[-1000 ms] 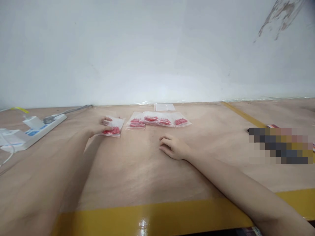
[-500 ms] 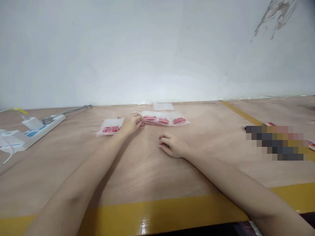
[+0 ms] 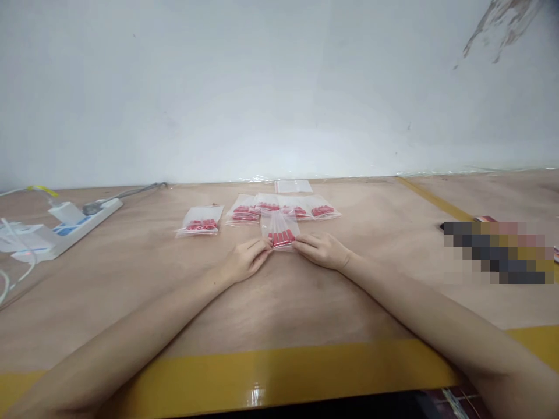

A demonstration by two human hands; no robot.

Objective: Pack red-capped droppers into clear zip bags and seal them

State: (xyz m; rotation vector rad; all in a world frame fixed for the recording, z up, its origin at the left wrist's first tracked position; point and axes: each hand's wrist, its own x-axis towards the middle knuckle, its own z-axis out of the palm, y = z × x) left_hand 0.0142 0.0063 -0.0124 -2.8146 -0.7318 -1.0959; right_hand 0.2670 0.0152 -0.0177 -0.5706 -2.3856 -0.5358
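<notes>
Between my two hands is a clear plastic bag (image 3: 280,223) with a row of small red pieces (image 3: 282,237) along its near end. My left hand (image 3: 250,259) pinches the bag's lower left corner, fingers pressed together. On the other side, my right hand (image 3: 322,250) has its closed fingertips on the lower right corner. Just beyond lie several similar bags of red pieces, among them one at the left of the group (image 3: 244,210) and one at its right (image 3: 322,209). Another filled bag (image 3: 201,223) lies apart, further left.
A white power strip (image 3: 74,233) with plugs and cables stands at the left. Flat white bags (image 3: 293,186) lie near the wall. On the right is a pixelated dark object (image 3: 498,253). Yellow tape (image 3: 279,378) runs along the table's front edge.
My left hand has come back from the row of bags toward me, and a bag of red pieces now lies between both hands. My right hand has moved slightly right and onto its corner.
</notes>
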